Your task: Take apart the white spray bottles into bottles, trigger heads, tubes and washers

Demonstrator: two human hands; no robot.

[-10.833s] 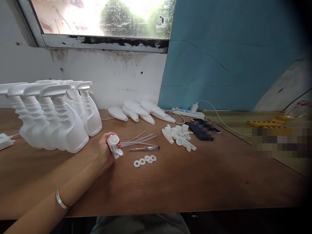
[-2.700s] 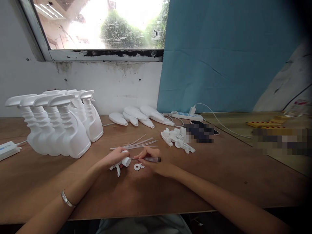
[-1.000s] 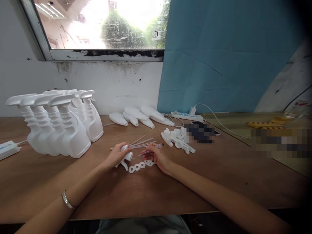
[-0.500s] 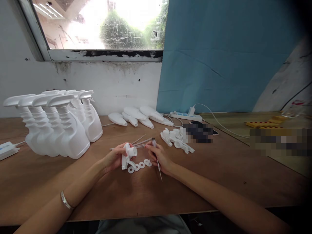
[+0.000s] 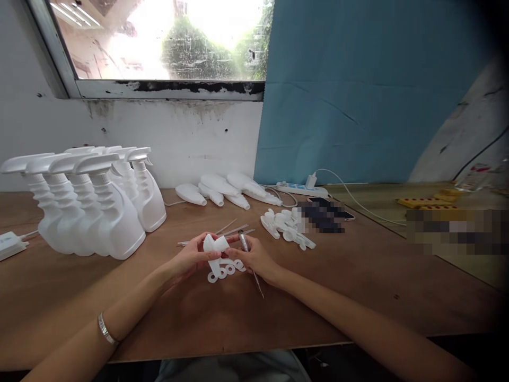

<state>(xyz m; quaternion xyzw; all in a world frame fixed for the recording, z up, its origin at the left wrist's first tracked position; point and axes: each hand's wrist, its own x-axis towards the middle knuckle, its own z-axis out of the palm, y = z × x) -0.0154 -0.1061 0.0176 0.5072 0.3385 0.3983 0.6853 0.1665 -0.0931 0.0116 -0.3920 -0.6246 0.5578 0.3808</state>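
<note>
My left hand (image 5: 193, 258) is closed around a white spray trigger head (image 5: 210, 252), its collar facing right. My right hand (image 5: 254, 257) grips a slim, pointed metal tool (image 5: 257, 282) whose thin tip points down toward me; its exact kind is unclear. The thumb and fingertips of this hand also touch the trigger head's collar. Below the trigger head, several white ring washers (image 5: 230, 269) lie in a row on the table. Thin clear tubes (image 5: 231, 229) lie behind my hands.
White spray bottles (image 5: 119, 223) with heads on stand at left. Several white bottles (image 5: 220, 184) lie by the wall. Loose white trigger heads (image 5: 286, 225) are right of centre, near phones (image 5: 350, 216) and a power strip (image 5: 292, 188). Another strip (image 5: 11, 245) sits far left.
My right hand has moved left to meet the trigger head, fingertips now at its collar, tool still in its grip. My left hand has tilted the trigger head.
</note>
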